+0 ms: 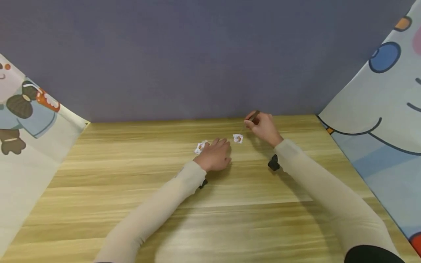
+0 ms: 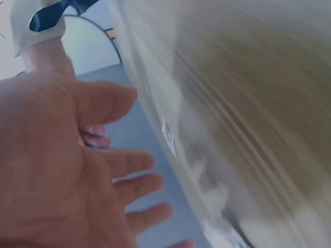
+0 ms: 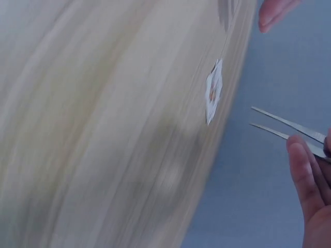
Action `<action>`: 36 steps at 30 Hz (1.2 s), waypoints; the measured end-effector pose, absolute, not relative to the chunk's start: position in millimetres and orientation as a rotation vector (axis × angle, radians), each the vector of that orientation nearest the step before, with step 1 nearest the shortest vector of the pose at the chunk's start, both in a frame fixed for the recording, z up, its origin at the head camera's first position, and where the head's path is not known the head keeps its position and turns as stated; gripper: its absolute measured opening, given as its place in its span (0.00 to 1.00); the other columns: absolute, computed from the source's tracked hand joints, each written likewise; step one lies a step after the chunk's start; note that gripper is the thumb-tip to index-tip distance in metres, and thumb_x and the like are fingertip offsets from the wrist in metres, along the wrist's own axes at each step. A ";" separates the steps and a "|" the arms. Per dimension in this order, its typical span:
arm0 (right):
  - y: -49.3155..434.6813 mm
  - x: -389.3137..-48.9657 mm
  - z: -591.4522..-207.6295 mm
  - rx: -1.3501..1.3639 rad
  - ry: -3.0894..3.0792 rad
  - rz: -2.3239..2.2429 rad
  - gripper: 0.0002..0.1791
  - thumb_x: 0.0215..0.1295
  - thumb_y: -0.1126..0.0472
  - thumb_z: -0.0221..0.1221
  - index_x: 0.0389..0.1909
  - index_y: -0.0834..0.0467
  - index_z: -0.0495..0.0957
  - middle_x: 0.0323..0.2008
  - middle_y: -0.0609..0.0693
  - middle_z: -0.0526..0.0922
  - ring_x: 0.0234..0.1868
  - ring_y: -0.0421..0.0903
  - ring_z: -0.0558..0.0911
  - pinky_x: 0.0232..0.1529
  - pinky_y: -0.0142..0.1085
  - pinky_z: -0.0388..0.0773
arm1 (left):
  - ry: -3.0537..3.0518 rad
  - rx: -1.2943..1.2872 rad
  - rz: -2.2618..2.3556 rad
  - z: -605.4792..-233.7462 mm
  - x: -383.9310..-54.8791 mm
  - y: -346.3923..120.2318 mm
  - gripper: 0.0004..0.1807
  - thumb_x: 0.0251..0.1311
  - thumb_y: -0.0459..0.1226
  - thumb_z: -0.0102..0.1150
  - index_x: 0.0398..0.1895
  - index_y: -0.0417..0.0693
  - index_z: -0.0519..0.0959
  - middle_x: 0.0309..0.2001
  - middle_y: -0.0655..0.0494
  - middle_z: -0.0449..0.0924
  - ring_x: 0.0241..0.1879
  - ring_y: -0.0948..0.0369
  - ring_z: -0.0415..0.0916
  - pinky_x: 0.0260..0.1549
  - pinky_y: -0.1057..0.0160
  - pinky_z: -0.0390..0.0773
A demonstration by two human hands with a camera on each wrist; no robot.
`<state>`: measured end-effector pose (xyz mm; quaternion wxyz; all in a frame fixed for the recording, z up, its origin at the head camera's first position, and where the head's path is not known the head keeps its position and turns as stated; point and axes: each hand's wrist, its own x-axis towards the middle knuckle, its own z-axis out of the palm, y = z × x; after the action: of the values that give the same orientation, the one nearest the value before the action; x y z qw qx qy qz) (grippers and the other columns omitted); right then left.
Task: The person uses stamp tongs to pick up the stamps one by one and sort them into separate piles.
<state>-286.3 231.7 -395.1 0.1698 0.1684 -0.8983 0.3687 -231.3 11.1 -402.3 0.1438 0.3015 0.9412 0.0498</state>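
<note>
My right hand [image 1: 264, 128] grips a pair of tweezers [image 3: 305, 130] between thumb and fingers, its two tips spread apart. Below the tips, on the wooden table, lie overlapping small white paper pieces [image 1: 238, 138] with an orange printed figure. My left hand [image 1: 215, 155] is held palm down over the table with its fingers extended, and the left wrist view shows nothing in its palm. Just left of those fingers is another small group of white printed pieces [image 1: 200, 147], partly covered by the hand.
The wooden table [image 1: 131, 197] runs back to a plain grey-blue panel [image 1: 197, 58]. Cartoon-printed panels stand along the left [image 1: 36, 120] and right [image 1: 368, 109] sides. A dark wrist-worn device [image 1: 273, 163] shows beneath the right sleeve.
</note>
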 end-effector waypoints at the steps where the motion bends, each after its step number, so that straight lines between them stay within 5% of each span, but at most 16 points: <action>1: 229.0 -285.5 -394.6 0.489 -2.558 1.061 0.05 0.63 0.62 0.62 0.35 0.60 0.82 0.27 0.51 0.83 0.25 0.45 0.80 0.25 0.36 0.76 | 2.706 0.877 0.166 -401.2 -231.0 5.8 0.35 0.70 0.51 0.43 0.75 0.49 0.50 0.74 0.53 0.42 0.72 0.52 0.37 0.64 0.42 0.45; 15: 165.8 -283.5 -395.5 0.771 -2.569 1.180 0.08 0.65 0.58 0.60 0.36 0.59 0.80 0.27 0.49 0.82 0.26 0.50 0.83 0.25 0.35 0.77 | 2.709 0.756 0.248 -393.7 -221.5 -61.8 0.33 0.70 0.49 0.44 0.73 0.45 0.54 0.73 0.49 0.48 0.71 0.51 0.40 0.63 0.43 0.48; 36: 140.5 -285.8 -407.4 0.791 -2.629 1.210 0.03 0.62 0.63 0.62 0.35 0.59 0.80 0.26 0.51 0.82 0.23 0.46 0.81 0.24 0.34 0.76 | 2.669 0.754 0.161 -403.6 -214.6 -55.3 0.32 0.70 0.51 0.43 0.72 0.46 0.57 0.73 0.52 0.48 0.71 0.52 0.42 0.63 0.44 0.50</action>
<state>-285.8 140.5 -407.4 0.0706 0.2630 -0.8740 0.4024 -214.6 -55.3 -403.6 0.1805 0.2670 0.9449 0.0571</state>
